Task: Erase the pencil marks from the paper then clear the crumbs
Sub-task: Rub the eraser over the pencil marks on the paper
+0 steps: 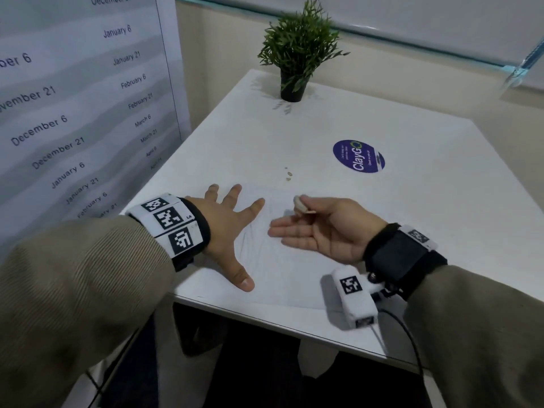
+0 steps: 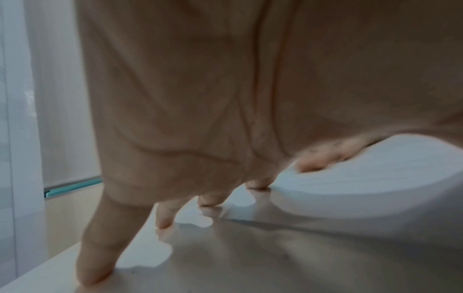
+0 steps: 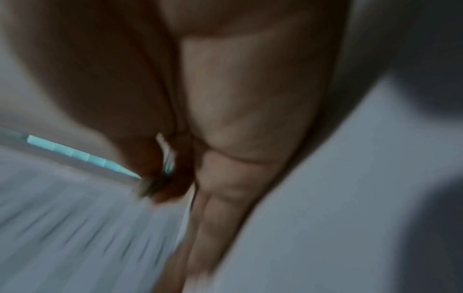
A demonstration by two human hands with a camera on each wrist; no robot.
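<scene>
A white sheet of paper (image 1: 282,269) with faint pencil marks (image 1: 259,240) lies at the near edge of the white table (image 1: 426,219). My left hand (image 1: 229,228) rests flat on the sheet's left part with fingers spread; the left wrist view shows the fingertips (image 2: 162,222) pressing on the surface. My right hand (image 1: 306,209) hovers over the sheet's right part, palm turned up. Its thumb and forefinger pinch a small whitish eraser (image 1: 299,203), and the other fingers are straight. A few small crumbs (image 1: 288,173) lie on the table just beyond the paper. The right wrist view is blurred.
A potted green plant (image 1: 297,54) stands at the table's far edge. A round purple sticker (image 1: 359,156) is on the tabletop to the right. A banner printed with dates (image 1: 73,98) stands along the left side. A walled corner lies behind the table.
</scene>
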